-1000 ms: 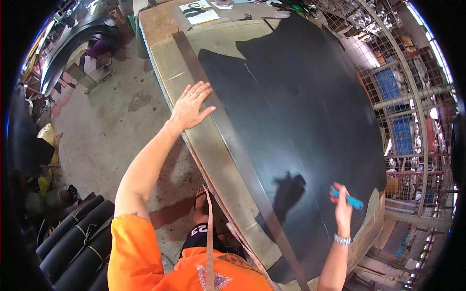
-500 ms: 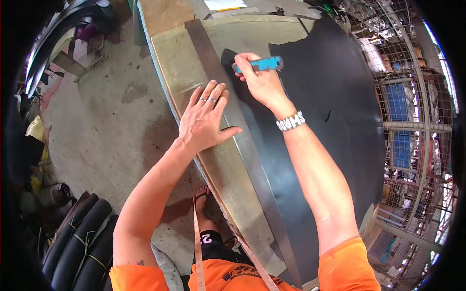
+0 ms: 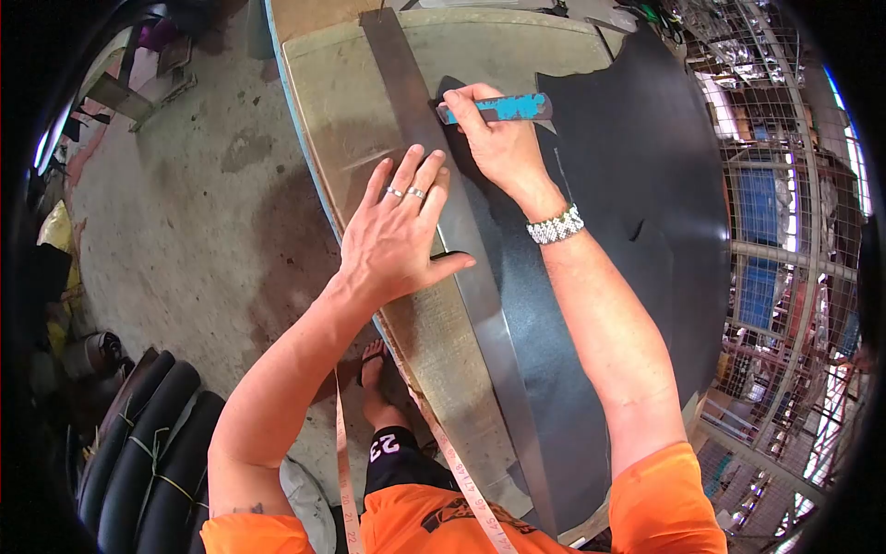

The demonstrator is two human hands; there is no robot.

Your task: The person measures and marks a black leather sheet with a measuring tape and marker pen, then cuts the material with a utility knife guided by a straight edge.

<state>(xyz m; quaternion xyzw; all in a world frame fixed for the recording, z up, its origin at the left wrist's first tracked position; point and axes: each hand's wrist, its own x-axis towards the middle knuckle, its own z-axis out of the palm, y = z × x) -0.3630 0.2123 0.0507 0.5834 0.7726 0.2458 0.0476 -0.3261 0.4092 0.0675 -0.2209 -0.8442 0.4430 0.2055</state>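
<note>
Near the far-left corner of the bench [image 3: 337,111] lies the tip of the black sheet [image 3: 637,212]. The sheet is flat, covers most of the bench's right side & runs down to the near edge. The blue knife [image 3: 503,108] sits at that tip, nose against the steel straightedge [image 3: 498,342]. The right hand [image 3: 498,143] is closed round the handle, thumb & fingers pinching it, w/ a beaded bracelet [image 3: 556,225] at the wrist. The straightedge runs from far edge to near edge over the sheet's left margin. The left hand [image 3: 401,235] is spread flat, palm down, pressing the straightedge approx. a third of the way along; two rings show.

Judging by knife pos., the cut is barely begun: the rest of the line along the straightedge looks uncut, tho a slit would be hard to see on black.

A tape measure [image 3: 461,480] hangs at the near edge. Off the bench: black rolls [image 3: 148,443] on the floor left, wire-mesh racks [image 3: 766,231] right.
</note>
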